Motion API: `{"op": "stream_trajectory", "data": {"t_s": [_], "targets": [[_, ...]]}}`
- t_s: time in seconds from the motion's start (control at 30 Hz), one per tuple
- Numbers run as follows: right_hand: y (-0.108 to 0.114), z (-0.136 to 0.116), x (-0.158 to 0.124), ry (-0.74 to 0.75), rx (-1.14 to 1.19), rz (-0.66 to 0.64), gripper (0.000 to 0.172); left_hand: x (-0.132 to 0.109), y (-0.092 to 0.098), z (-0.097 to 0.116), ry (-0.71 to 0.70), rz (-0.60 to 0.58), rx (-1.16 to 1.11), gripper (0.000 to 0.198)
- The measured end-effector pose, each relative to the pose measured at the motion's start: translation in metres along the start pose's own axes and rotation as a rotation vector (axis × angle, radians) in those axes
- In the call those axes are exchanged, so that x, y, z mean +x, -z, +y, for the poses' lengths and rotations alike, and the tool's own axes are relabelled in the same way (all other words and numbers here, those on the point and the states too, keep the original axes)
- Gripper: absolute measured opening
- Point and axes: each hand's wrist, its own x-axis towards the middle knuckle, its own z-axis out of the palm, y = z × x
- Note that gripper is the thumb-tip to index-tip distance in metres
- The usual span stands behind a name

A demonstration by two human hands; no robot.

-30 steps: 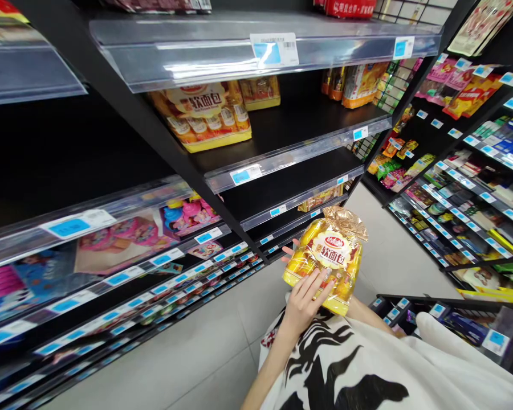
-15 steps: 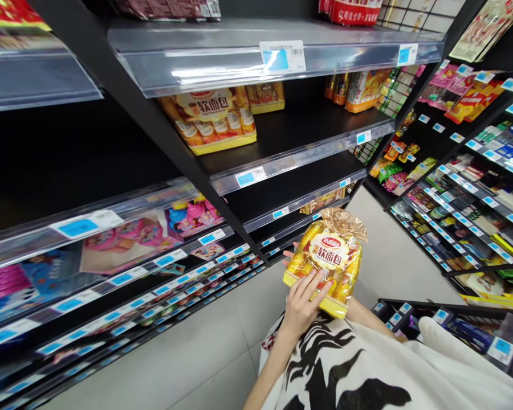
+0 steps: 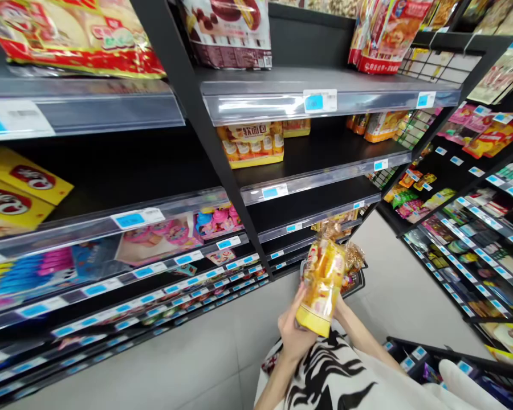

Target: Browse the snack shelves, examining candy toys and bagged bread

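A clear bag of soft bread rolls (image 3: 325,273) with a yellow base is turned so that its narrow side faces me. My left hand (image 3: 293,327) is closed round its left edge. From the right, my right hand (image 3: 340,310) reaches to the bag's far side; its fingers are mostly hidden behind the bag. A similar bread bag (image 3: 254,145) stands on the shelf ahead. Beyond my hands, a dark shopping basket (image 3: 359,282) with packaged goods in it shows partly, low down.
Black shelving (image 3: 222,165) with price tags runs along the left, holding yellow boxes (image 3: 17,188) and toys. Another shelf unit (image 3: 465,245) lines the right side. Grey tiled floor (image 3: 205,347) lies between, with a low display (image 3: 427,359) at the lower right.
The bread bag has turned from its printed front to its side. My left hand has moved from the front to the left edge. The view has shifted, and the basket now shows.
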Motion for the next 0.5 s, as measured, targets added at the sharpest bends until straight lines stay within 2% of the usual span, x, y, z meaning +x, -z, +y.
{"op": "stream_trajectory", "data": {"t_s": [0.07, 0.13, 0.23, 0.33, 0.4, 0.5], "targets": [[-0.003, 0.0, 0.005, 0.006, 0.05, -0.017, 0.044, -0.005, -0.006, 0.001, 0.286, 0.152, -0.123, 0.061], [-0.002, 0.0, 0.003, -0.032, 0.084, -0.042, 0.048, -0.009, -0.012, 0.003, 0.494, 0.279, -0.244, 0.058], [0.003, -0.003, -0.003, -0.071, 0.061, -0.015, 0.043, -0.013, -0.019, 0.005, 0.601, 0.342, -0.38, 0.068], [0.009, -0.015, -0.004, -0.013, -0.028, 0.066, 0.046, -0.018, -0.019, 0.001, 0.589, 0.276, -0.38, 0.074], [0.011, -0.034, -0.001, 0.015, -0.105, 0.097, 0.049, -0.021, -0.017, -0.003, 0.547, 0.165, -0.322, 0.072], [0.01, -0.078, 0.005, 0.029, -0.217, 0.096, 0.048, -0.022, -0.012, -0.004, 0.499, -0.048, -0.239, 0.057]]}}
